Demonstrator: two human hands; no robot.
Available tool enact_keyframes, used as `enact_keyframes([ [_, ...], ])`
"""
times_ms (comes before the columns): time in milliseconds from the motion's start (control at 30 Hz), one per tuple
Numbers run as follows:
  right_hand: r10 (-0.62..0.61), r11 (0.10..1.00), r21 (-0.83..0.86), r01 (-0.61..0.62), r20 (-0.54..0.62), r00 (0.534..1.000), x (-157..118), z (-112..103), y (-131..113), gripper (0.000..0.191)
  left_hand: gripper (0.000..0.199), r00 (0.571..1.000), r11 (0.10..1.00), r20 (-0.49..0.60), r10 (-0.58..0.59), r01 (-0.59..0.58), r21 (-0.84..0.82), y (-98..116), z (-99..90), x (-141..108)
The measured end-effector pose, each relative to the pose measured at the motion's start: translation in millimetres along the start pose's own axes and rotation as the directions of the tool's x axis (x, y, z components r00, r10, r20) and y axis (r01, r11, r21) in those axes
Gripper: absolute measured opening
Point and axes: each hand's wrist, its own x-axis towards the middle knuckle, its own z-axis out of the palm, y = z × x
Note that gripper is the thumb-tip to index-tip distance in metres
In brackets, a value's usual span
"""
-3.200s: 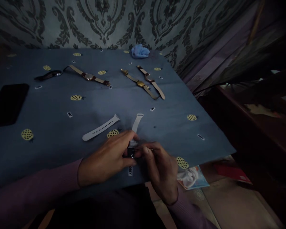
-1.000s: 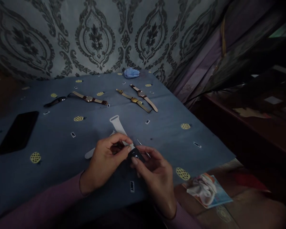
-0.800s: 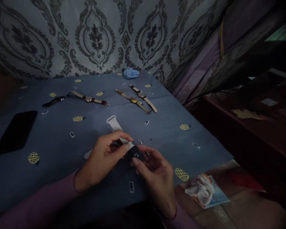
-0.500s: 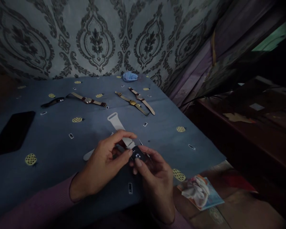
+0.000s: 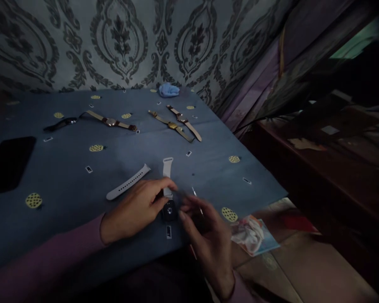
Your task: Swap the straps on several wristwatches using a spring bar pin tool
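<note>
Tablecloth (image 5: 129, 145), blue-grey with yellow pineapples, covers the table I look down on, running from a patterned wall (image 5: 120, 40) at the far side to a near edge just this side of my work. Near the middle of that edge lies a black watch case (image 5: 169, 212), with a white strap (image 5: 167, 169) reaching away from it toward the far side; I cannot tell whether the two are joined. My left hand (image 5: 135, 209) comes in from the left, thumb and forefinger curved with a gap between them, around the place where strap and case meet; how firmly they grip I cannot tell. My right hand (image 5: 210, 233) is just right of the case, its fingertips blurred and slightly spread, a thin metal tool (image 5: 194, 192) caught between the fingers and pointing to the far side. Left of the white strap rests a loose strap piece (image 5: 128, 183) with a row of holes, its near end close to my left hand. Beyond, a broad stretch of cloth leads to four watches: a black watch (image 5: 61, 123) and a brown watch (image 5: 111, 122) on the left, a gold watch (image 5: 172, 126) and a pale-strapped watch (image 5: 182, 118) farther right. A dark flat slab (image 5: 11, 164) sits at the left. The table's right edge slants from far to near, with more cloth between it and my right hand.
</note>
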Motion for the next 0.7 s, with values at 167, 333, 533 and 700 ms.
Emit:
enact_keyframes([
  [167,0.022,0.999,0.029,-0.022,0.023,0.999,-1.1,-9.4,2.5,0.021,0.023,0.998,0.995,0.025,0.051,-0.053,0.088,-0.9,4.7,-2.8],
  [333,0.028,0.999,0.042,-0.034,0.137,0.99,-4.4,-10.1,-0.9,0.014,0.024,0.998,0.991,0.039,0.047,-0.052,0.125,-3.0,7.1,-5.8],
  [533,-0.052,0.998,-0.015,0.055,0.184,0.982,-2.6,-13.1,-5.0,0.025,0.027,0.995,0.989,0.07,0.072,-0.08,0.125,-8.3,8.0,-6.0],
  [700,-0.077,0.997,0.007,0.078,0.228,0.971,2.5,-11.3,-3.4,0.027,0.03,0.996,0.993,0.071,0.06,-0.067,0.1,-9.3,7.1,-5.9],
])
